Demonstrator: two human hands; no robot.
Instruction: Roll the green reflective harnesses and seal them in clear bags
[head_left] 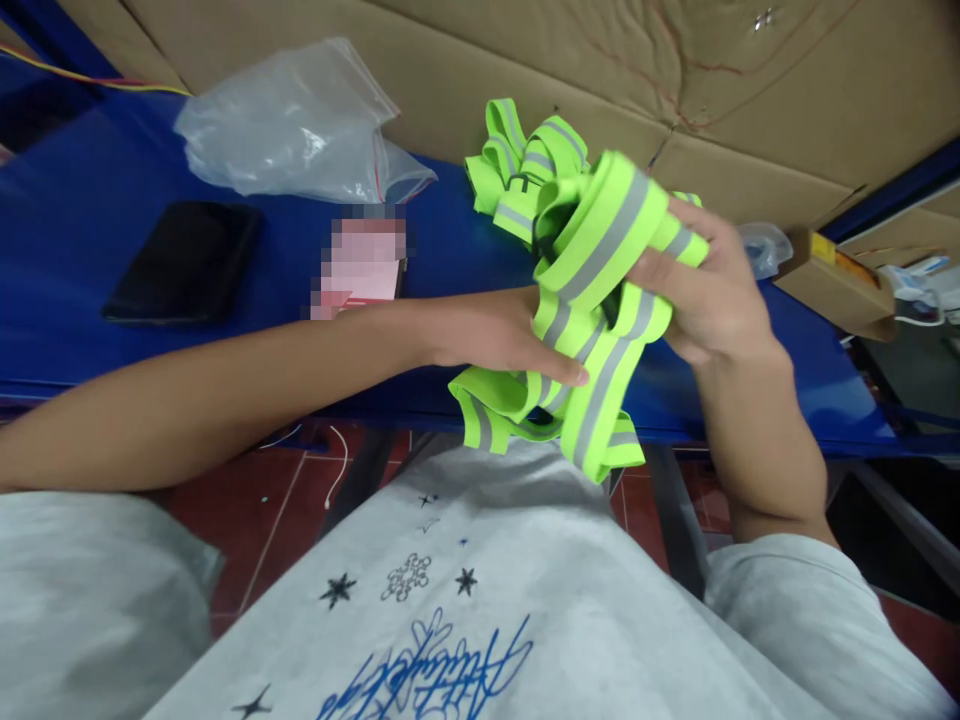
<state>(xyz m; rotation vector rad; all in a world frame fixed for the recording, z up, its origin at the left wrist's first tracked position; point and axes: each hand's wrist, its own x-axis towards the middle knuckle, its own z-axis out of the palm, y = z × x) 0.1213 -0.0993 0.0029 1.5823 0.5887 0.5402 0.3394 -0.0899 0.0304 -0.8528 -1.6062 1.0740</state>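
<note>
- Head view: R hand [712,290] clamped on the upper part of a neon-green strap bundle [611,240], grey stripe down the middle, thumb on the near face.
- L hand [495,335] closed on the lower loops of same, thumb in front, other fingers hidden behind the strap. Hands near each other, strap btwn them.
- Held bundle is up over the front edge of the blue table [60,250]; lower loops hang nr the person's grey shirt [570,560].
- 2nd green bundle [525,165] just behind it, at table's back by the cardboard sheeting [465,40]; dark tie round its middle.
- Containers: clear plastic bag [277,130], back L, crumpled, w/ thin red line nr one end; can't tell re contents.
- Open cardboard box [817,285], far R, tilted in view, w/ a yellow & dark item [847,260] inside, type unclear. Clear plastic thing [763,250] just beside box.
- L side of table: black flat item [184,262]; pink-screened device [367,270], partly pixelated, nr the L forearm.
</note>
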